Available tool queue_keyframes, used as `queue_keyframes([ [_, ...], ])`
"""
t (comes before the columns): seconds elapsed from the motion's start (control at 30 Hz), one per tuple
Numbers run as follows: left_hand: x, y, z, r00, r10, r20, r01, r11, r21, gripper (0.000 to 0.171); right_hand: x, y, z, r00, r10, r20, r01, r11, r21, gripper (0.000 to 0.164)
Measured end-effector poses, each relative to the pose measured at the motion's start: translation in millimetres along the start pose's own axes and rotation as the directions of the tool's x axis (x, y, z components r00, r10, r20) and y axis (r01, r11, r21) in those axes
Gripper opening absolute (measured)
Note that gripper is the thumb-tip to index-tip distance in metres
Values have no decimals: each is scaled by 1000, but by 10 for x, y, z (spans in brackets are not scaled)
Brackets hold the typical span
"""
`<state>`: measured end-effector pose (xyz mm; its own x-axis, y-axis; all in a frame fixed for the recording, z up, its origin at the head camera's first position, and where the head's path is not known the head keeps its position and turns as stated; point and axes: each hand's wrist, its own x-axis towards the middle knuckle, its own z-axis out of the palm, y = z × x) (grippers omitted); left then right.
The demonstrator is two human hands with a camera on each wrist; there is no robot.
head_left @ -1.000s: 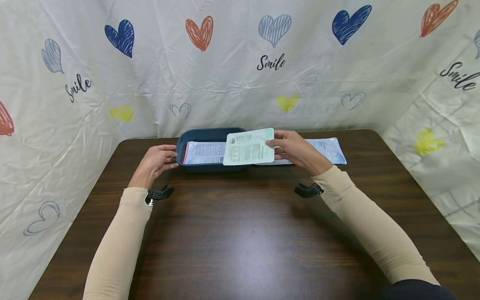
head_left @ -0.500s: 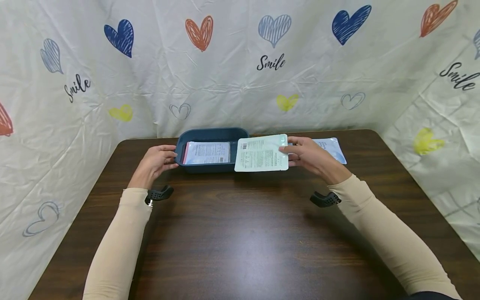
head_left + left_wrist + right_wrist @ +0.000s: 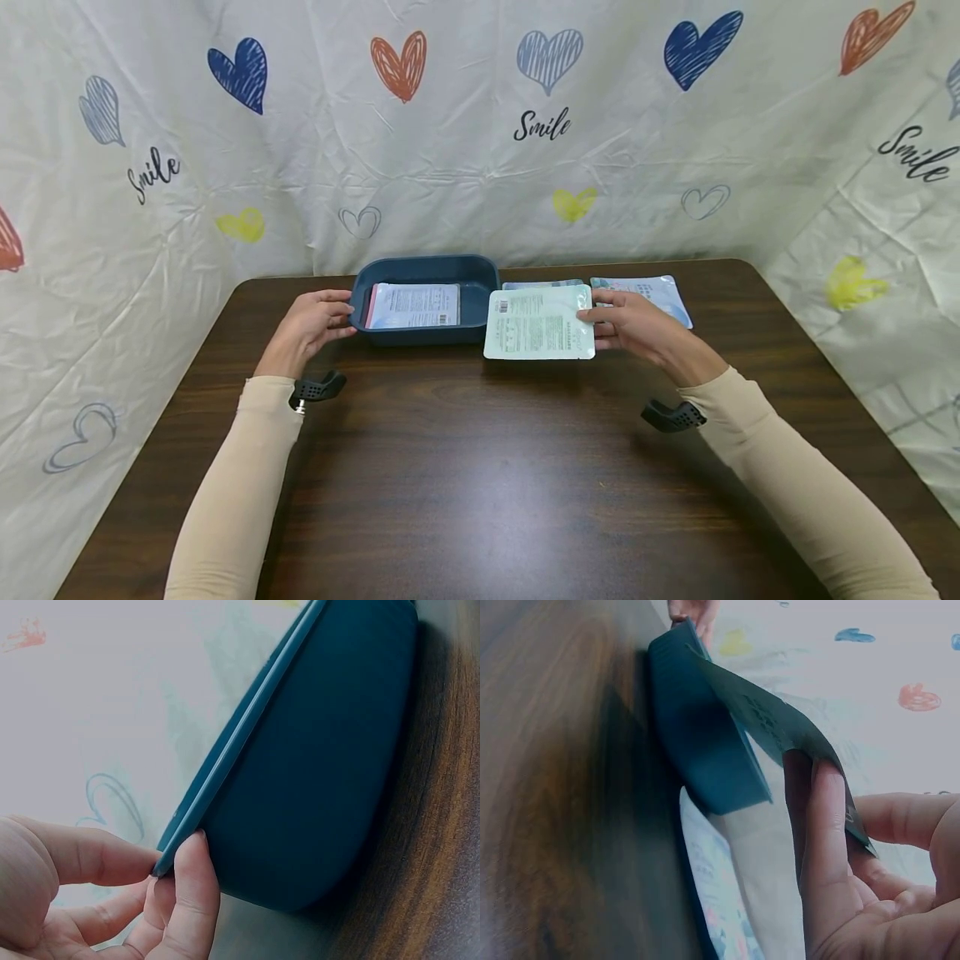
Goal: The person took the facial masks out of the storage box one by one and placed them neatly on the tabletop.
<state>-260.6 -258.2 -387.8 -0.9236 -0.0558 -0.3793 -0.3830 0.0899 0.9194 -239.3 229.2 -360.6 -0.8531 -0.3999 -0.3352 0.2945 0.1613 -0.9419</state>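
A dark blue plastic bin (image 3: 420,336) stands at the back of the table. My left hand (image 3: 306,327) pinches its left rim; in the left wrist view the thumb and fingers (image 3: 193,889) close on that rim. Inside the bin lies a white-and-blue packet (image 3: 415,306) with a pink left edge. My right hand (image 3: 637,323) pinches a pale green flat packet (image 3: 538,323) by its right edge, thumb on top. That packet hangs above the table, just right of the bin, printed side up. In the right wrist view its underside (image 3: 761,712) shows, slightly bent.
Behind the green packet a bluish packet (image 3: 542,285) lies mostly hidden on the table. Another light blue packet (image 3: 656,293) lies to its right, partly behind my right hand. A white cloth (image 3: 457,192) with printed hearts hangs along the brown table's (image 3: 465,467) back edge.
My right hand has drawn the green packet from over the bin to the right and nearer to me. The bluish packet behind it is partly uncovered. My left hand stays on the rim.
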Motion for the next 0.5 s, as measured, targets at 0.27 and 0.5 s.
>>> queue_keyframes([
  [0.27, -7, -3, 4, 1000, 1, -1, -1, 1000, 5, 51, -104, 112, -87, 1000, -3, 16, 2, 1000, 13, 56],
  [0.5, -6, -6, -1, 1000, 2, 2, -2, 1000, -3, 51, -155, 176, -140, 999, 20, 30, -20, 1000, 15, 50],
])
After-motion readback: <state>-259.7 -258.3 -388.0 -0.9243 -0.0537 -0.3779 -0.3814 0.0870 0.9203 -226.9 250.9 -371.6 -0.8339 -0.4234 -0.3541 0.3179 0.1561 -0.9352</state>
